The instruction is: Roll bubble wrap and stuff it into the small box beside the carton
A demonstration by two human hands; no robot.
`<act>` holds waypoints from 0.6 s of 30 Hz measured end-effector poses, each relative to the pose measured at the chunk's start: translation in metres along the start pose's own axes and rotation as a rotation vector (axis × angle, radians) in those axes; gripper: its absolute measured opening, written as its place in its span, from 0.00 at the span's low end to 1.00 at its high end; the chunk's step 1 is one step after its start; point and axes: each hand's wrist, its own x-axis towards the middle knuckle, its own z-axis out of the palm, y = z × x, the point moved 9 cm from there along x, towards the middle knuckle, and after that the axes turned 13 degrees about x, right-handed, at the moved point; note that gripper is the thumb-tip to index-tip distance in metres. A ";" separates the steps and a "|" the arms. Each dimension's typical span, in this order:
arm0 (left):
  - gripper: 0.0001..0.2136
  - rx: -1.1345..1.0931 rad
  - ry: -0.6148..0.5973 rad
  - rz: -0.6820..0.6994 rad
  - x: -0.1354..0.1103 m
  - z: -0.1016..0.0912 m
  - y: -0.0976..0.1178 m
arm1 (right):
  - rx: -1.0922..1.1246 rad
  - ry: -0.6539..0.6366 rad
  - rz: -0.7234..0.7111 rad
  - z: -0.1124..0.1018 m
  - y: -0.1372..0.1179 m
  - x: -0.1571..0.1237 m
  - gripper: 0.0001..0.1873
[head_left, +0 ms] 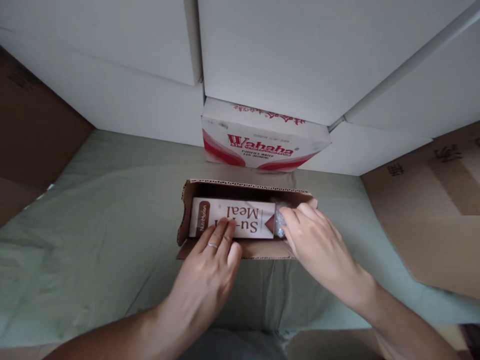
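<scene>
A small cardboard box (266, 248) stands with its top open on a green cloth, right in front of me. Inside it lies a white printed carton (247, 207) with brown "NutriMotion" and "Meal" lettering, upside down from where I look. My left hand (208, 262), with a ring on one finger, rests its fingers on the carton's upper face without wrapping around it. At the box's right end, my right hand (318, 242) pinches clear bubble wrap (279, 226) beside the carton. What the wrap may contain is hidden, and so is the box's right corner, partly behind that hand.
Behind the box, a white and red Wahaha water carton (262, 150) stands against white panels (270, 55). Large brown cardboard boxes flank the space at the left (33, 125) and at the right (431, 215). Wrinkled green cloth (101, 220) covers the surface.
</scene>
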 end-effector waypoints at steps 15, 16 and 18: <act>0.11 0.011 -0.009 -0.018 -0.001 -0.001 -0.001 | 0.081 0.072 -0.038 -0.008 0.000 -0.007 0.13; 0.10 0.009 -0.010 -0.020 -0.001 -0.001 -0.001 | 0.147 0.171 -0.033 -0.018 0.005 -0.012 0.14; 0.09 0.005 -0.007 -0.029 0.000 -0.001 0.000 | 0.304 0.430 0.035 -0.033 0.027 -0.028 0.16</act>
